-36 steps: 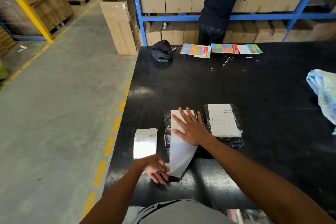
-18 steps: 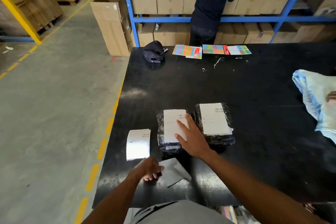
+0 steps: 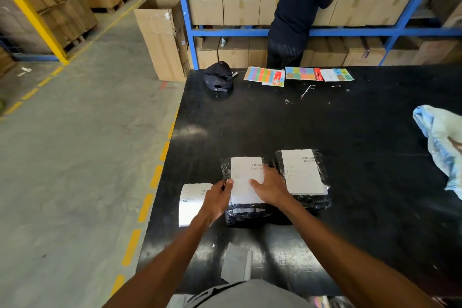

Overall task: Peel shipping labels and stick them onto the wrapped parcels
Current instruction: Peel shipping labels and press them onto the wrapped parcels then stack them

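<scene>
My left hand (image 3: 218,198) and right hand (image 3: 271,187) lay flat, fingers spread, on the labelled parcel (image 3: 246,189). The black worktop (image 3: 287,125) extended beyond them; blue shelving (image 3: 312,32) of cartons stood farther ahead, concrete floor (image 3: 82,157) leftward.

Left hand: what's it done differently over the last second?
The left hand let go of the backing sheet, now lying near the table edge, and moved up to the near parcel. The right hand stayed pressing its label. The far parcel stayed put.
</scene>
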Demonstrator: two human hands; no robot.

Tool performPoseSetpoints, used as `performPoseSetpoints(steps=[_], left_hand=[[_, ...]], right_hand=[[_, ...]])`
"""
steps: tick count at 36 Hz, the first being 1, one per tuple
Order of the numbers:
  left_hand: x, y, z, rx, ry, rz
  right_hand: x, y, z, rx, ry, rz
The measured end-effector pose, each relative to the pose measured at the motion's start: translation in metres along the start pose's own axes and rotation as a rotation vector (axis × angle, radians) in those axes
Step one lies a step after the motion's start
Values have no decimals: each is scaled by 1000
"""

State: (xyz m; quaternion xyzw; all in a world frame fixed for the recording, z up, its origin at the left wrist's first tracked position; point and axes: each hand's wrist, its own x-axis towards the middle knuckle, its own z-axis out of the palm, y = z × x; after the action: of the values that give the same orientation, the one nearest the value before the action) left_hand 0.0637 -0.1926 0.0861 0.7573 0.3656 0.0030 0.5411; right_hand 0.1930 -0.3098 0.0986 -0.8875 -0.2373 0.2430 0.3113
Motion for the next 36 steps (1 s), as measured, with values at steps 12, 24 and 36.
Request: performPoseSetpoints(steps=[12, 24, 36], left_hand=[[36, 17, -27, 114, 163, 88], [136, 67, -47, 134, 165, 82], [226, 51, -16, 219, 15, -111]], right_hand=[[33, -14, -25, -32, 117, 46], [134, -46, -60, 42, 92, 8], [215, -16, -34, 29, -32, 149]])
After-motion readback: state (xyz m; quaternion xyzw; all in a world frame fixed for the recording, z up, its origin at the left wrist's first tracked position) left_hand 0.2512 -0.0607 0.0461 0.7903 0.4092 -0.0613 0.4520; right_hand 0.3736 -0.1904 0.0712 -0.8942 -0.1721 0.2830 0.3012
